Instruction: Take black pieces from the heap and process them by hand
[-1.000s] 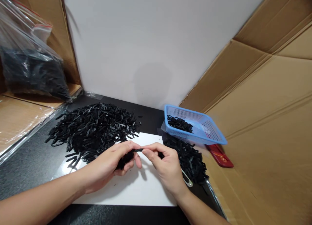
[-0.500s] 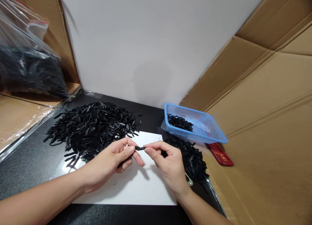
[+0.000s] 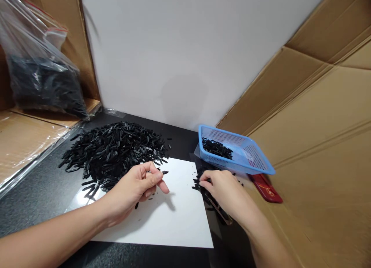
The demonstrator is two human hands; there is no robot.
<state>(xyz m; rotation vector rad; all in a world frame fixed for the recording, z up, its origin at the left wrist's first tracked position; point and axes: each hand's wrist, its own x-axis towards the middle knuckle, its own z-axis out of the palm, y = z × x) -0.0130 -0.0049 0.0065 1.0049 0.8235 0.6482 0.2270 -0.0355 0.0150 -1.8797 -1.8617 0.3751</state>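
Note:
My left hand (image 3: 146,183) is over the white sheet (image 3: 185,225), thumb and forefinger pinched on a small, narrow black plastic piece (image 3: 165,172) whose tip sticks out to the right. My right hand (image 3: 222,186) reaches down at the sheet's right edge, into loose black pieces (image 3: 196,186). Its thumb and forefinger are closed together; what they hold, if anything, is hidden. Beneath that hand lies a long object with a shiny edge (image 3: 224,214), partly covered. A big heap of similar black pieces (image 3: 116,148) spreads beyond my left hand.
A blue perforated basket (image 3: 252,165) with black pieces inside stands at the right, above a red object (image 3: 266,188). At the left, a clear zip bag (image 3: 48,84) of black material rests on cardboard (image 3: 31,136). A white panel (image 3: 185,47) rises behind.
My right hand has left the piece held at my left fingertips and moved right, down to the loose pieces. The pile there looks smaller. My left hand keeps its pinch; the view has shifted slightly.

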